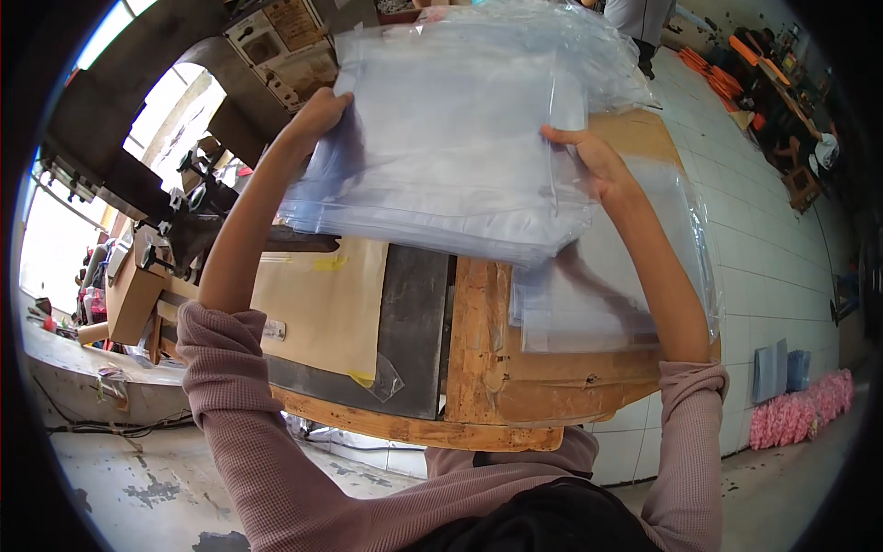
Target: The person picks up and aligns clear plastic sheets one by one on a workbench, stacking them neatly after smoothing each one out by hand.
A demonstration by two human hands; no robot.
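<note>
Between my hands, above the far half of the worktable, is a thick stack of clear plastic sheets (pixel 451 138), its near edge sagging slightly. My left hand (pixel 322 112) grips the stack's left side, thumb on top and the other fingers hidden beneath. On the right side my right hand (pixel 586 156) holds it the same way, thumb over the top. Another pile of clear plastic sheets (pixel 589 317) lies on the table below my right forearm, partly covered by the held stack's shadow.
The wooden table (pixel 478 368) carries a dark plate with a tan board (pixel 322 304) at left. A machine (pixel 198 221) stands beyond my left arm. Crumpled clear plastic (pixel 607 69) lies at the far end. A pink bundle (pixel 800 409) sits on the tiled floor at right.
</note>
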